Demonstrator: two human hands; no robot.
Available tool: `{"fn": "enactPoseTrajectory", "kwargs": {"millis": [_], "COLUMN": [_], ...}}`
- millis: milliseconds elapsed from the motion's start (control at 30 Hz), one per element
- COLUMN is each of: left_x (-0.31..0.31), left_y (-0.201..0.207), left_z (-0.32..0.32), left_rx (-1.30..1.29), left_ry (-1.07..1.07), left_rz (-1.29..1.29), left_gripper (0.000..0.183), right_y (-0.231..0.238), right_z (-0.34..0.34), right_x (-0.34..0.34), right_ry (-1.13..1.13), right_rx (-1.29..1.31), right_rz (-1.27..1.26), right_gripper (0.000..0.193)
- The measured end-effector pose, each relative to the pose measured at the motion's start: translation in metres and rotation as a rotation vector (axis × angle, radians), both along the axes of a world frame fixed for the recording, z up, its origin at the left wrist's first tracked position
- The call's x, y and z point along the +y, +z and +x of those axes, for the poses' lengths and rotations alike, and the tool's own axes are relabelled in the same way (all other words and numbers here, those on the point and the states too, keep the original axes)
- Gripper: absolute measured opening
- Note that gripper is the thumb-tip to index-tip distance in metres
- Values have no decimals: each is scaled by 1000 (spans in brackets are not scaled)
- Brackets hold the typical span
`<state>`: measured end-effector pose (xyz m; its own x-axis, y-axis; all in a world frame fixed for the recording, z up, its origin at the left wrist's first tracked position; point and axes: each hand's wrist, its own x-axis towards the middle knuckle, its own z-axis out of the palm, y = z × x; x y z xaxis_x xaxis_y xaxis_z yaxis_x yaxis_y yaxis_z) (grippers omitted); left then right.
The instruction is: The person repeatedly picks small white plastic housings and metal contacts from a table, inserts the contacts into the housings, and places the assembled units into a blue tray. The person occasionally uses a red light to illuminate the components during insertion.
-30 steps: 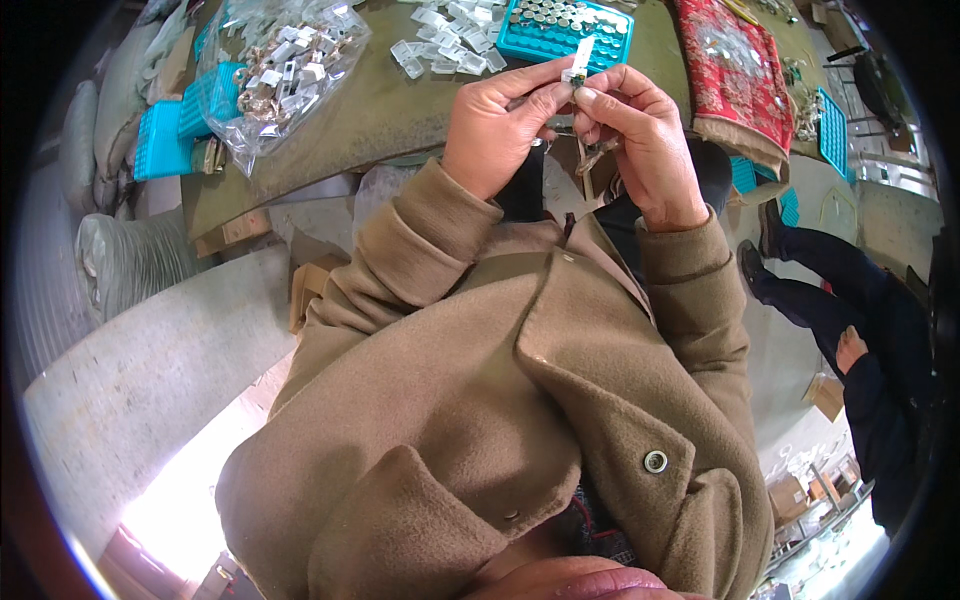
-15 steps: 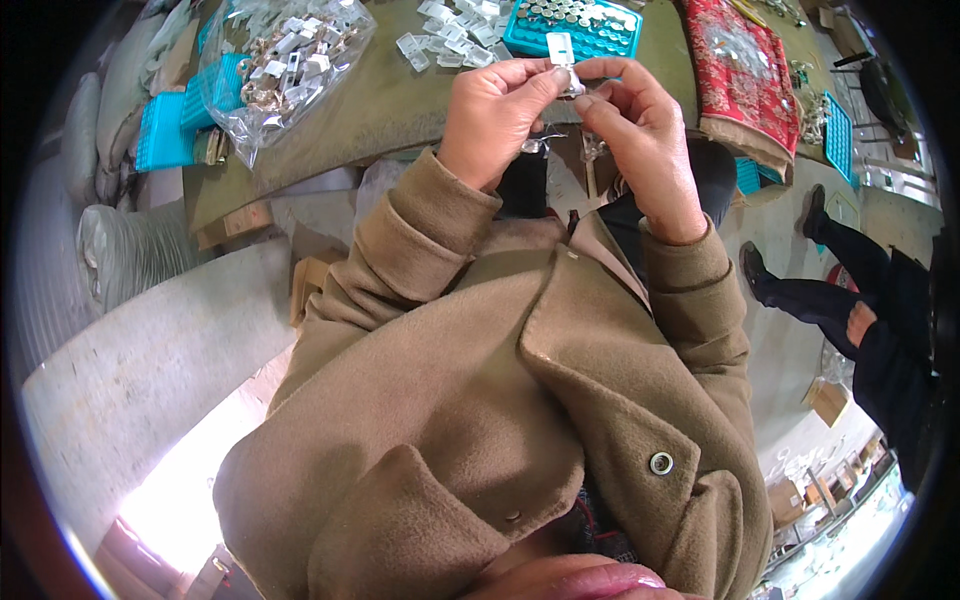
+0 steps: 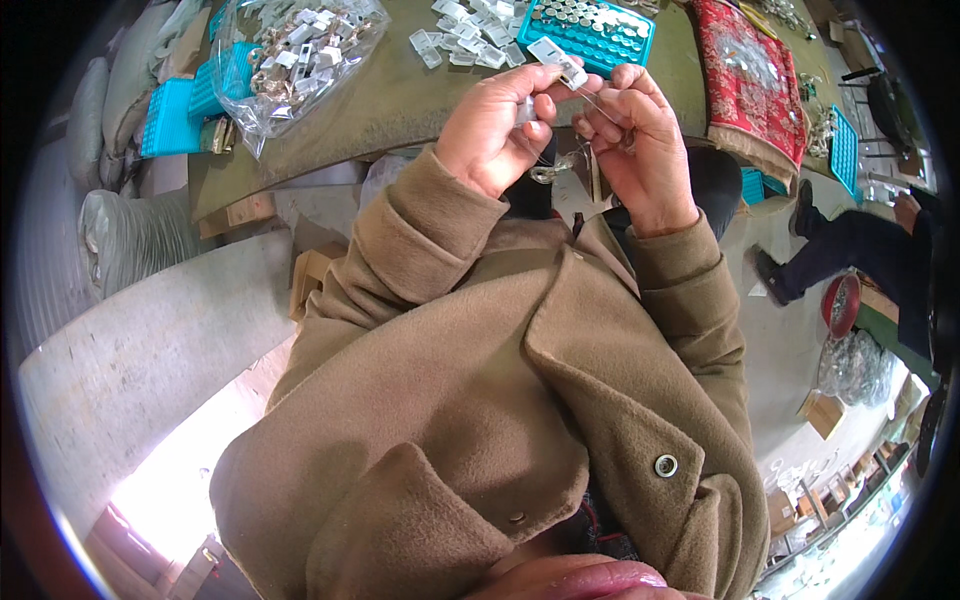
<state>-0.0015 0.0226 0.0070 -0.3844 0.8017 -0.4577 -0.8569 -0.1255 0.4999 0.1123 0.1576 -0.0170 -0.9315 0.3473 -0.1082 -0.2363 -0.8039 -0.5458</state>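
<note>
My left hand [image 3: 490,130] pinches a small white plastic case [image 3: 556,62], its hinged-looking flap tilted up to the left. Beside it, my right hand [image 3: 645,150] has its fingers curled closed on a thin clear wire [image 3: 603,104] that runs from the case. Below and between the hands dangles a looped part of the wire [image 3: 545,175]. Another pale piece [image 3: 525,110] shows within the left hand's curled fingers, too small to name. Just beyond the hands lie a blue tray [image 3: 640,62] of small round silvery pieces and a pile of similar white cases [image 3: 470,38].
At left on the green table [image 3: 330,135] sits a clear plastic bag [image 3: 310,70] of small white and coppery parts, by stacked blue trays [image 3: 175,118]. A red patterned cloth [image 3: 740,85] lies at right. A person in dark clothes [image 3: 860,245] is at the right edge.
The white case has tilted to the left. My right hand has drawn back from it, and the wire now shows stretched between them. The person at right has shifted position.
</note>
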Motion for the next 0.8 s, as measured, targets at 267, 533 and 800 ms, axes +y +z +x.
{"fn": "enactPoseTrajectory", "kwargs": {"millis": [267, 533, 800], "left_x": [-2, 2, 10], "left_y": [-11, -16, -19], "left_z": [-11, -15, -8], "left_rx": [-434, 125, 364], "left_ry": [-26, -41, -107], "left_rz": [146, -83, -164], "left_gripper": [31, 30, 23], "right_y": [3, 0, -14], "right_z": [0, 9, -28], "right_x": [-4, 24, 81], "right_ry": [-114, -399, -644], "right_rx": [-165, -362, -576], "right_rz": [212, 967, 1737], "right_gripper": [8, 15, 11]}}
